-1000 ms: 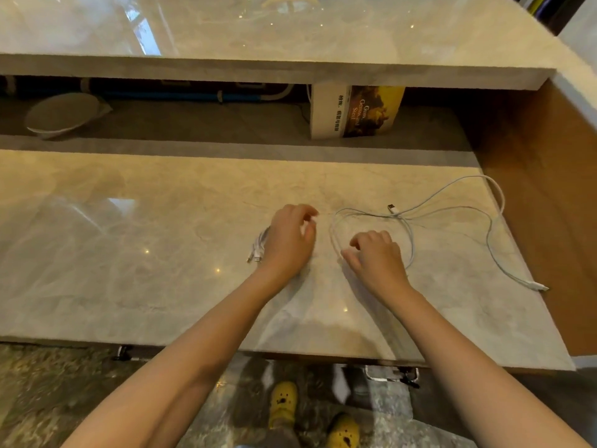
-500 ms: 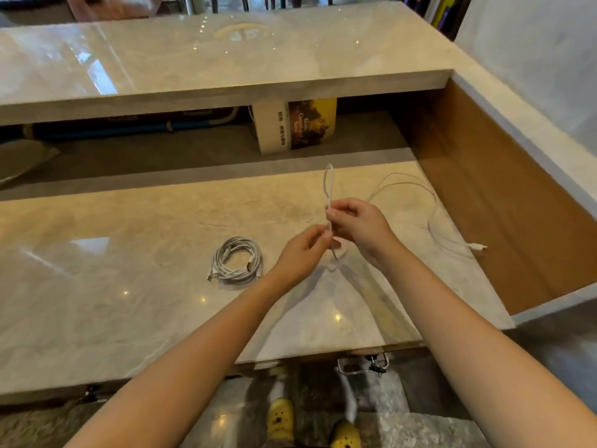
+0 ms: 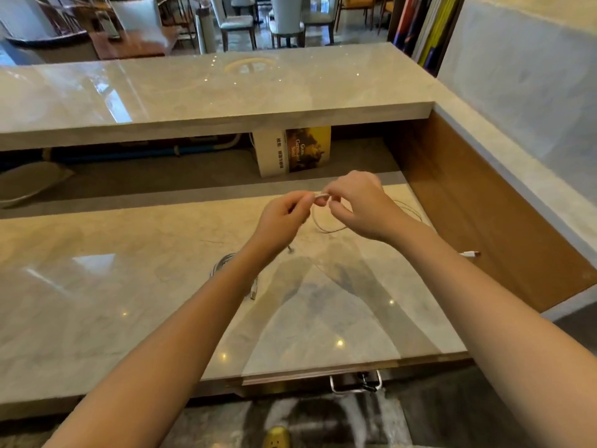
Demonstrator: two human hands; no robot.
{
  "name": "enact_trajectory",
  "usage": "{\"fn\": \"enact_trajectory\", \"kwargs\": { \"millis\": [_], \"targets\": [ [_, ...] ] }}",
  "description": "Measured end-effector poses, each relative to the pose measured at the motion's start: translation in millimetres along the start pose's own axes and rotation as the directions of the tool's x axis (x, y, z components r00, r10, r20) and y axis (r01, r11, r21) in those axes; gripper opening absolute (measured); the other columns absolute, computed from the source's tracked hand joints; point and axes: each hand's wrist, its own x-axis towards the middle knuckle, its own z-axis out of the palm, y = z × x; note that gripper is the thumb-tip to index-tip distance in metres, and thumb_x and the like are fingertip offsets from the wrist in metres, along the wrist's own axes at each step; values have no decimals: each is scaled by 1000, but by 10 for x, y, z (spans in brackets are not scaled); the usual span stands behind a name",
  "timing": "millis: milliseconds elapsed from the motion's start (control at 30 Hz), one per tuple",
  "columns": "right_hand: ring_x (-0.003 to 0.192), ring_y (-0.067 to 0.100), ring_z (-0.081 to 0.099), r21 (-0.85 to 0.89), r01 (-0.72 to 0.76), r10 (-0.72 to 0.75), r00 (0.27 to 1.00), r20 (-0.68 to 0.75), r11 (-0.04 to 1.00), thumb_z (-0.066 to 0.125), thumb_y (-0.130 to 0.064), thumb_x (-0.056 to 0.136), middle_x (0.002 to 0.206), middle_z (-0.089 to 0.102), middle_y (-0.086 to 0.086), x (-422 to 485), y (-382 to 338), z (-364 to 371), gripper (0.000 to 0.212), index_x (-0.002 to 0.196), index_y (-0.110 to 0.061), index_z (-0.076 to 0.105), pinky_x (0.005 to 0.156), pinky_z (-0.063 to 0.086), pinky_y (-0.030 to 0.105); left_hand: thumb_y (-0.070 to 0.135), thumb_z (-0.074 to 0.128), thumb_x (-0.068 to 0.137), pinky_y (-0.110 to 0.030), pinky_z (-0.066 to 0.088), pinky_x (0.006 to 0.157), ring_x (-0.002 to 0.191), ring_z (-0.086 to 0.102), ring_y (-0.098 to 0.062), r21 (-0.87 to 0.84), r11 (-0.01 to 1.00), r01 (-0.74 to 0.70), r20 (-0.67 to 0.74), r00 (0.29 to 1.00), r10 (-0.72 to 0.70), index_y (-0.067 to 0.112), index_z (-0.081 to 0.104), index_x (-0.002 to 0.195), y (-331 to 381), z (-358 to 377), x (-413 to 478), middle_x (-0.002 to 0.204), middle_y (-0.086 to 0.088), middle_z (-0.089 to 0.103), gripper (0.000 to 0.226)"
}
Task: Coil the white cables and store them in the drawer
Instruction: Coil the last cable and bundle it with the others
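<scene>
Step in hand: coiling the second cable. Both hands are up off the counter (image 3: 129,286), near centre of view, almost touching each other. My left hand (image 3: 284,218) pinches the white cable (image 3: 326,230) between thumb and fingers, the rest of the fingers curled. My right hand (image 3: 355,205), at 3 o'clock of the left, pinches the same cable right next to it. One loose loop hangs beneath the two hands. A short tail with what looks like a connector (image 3: 290,250) dangles at 6 o'clock of the left hand; it's blurred, so not sure.

The rest of that cable trails off toward 4 o'clock across the counter, and its plug (image 3: 470,253) lies by the wooden side wall. Most of the length is uncoiled, I judge.

The coiled cable (image 3: 223,265) lies on the counter at 7 o'clock of the left hand, half hidden by my forearm. So one looks done, one barely started.

Next, I reckon: the left hand holds the loop, the right slides out along the slack toward 4 o'clock and brings back another turn. Keep loops even, and watch the plug doesn't snag on the wall.

A metal handle (image 3: 355,384) shows under the counter edge at 6 o'clock, probably the drawer; I can't tell whether it is open.
</scene>
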Motion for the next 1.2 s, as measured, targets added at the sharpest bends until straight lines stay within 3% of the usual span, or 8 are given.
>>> {"fn": "enact_trajectory", "kwargs": {
  "millis": [67,200,400,633,767,967,1067,1200],
  "targets": [
    [86,15,52,24,38,-38,999,6,999,45,-28,97,88,64,-4,28,30,-107,23,98,-19,66,91,35,35,26,44,98,-20,36,54,56,41,-6,-18,1000,-3,2,1000,3,27,65,85,42,-84,41,63,5,47,25],
    [80,10,56,413,-4,62,990,-129,911,48,-23,97,88,64,-2,101,76,-324,21,102,-13,67,71,44,21,25,43,98,-22,40,54,54,42,-8,-116,993,18,43,999,-13,21,66,89,32,-194,84,60,5,47,24],
    [64,-3,49,529,-82,238,943,-232,844,48,-24,97,73,55,-13,140,129,-365,22,98,-14,67,57,37,8,21,34,101,-23,39,54,52,38,-9,-287,956,56,116,993,-23,15,61,90,62,-230,115,59,5,44,29],
    [58,7,48,651,-197,361,924,-128,733,47,-23,97,65,52,-2,-95,368,-122,23,85,-13,63,58,40,28,25,27,101,-14,27,39,41,32,-3,-888,459,-2,108,971,214,12,56,95,505,-382,340,52,7,40,32],
    [70,15,55,635,-332,391,919,51,697,44,-21,98,74,57,0,-246,363,153,19,92,-12,60,64,46,24,27,29,102,-15,27,42,45,32,-4,-923,383,-40,43,978,205,13,55,107,609,-411,431,55,7,42,30],
    [66,17,56,604,-382,337,922,192,700,35,-16,100,79,56,1,-183,76,189,20,108,-14,54,59,51,25,16,29,102,-23,45,69,72,54,-10,-646,712,-274,-101,956,276,24,43,133,575,-408,446,74,3,59,35],
    [87,24,60,187,-146,110,975,192,971,36,-23,100,101,64,2,-32,-199,-51,27,116,-16,57,67,45,32,12,38,99,-28,52,86,90,63,-15,-281,918,-280,-52,959,277,25,44,132,566,-361,428,85,1,66,36],
    [75,20,59,-181,90,-99,994,-40,979,45,-34,96,82,60,-1,111,-439,-472,23,101,-17,61,61,37,28,14,43,98,-16,54,68,71,63,-9,339,931,-133,93,990,108,12,53,125,490,-354,403,83,0,63,29]
  ]
}}
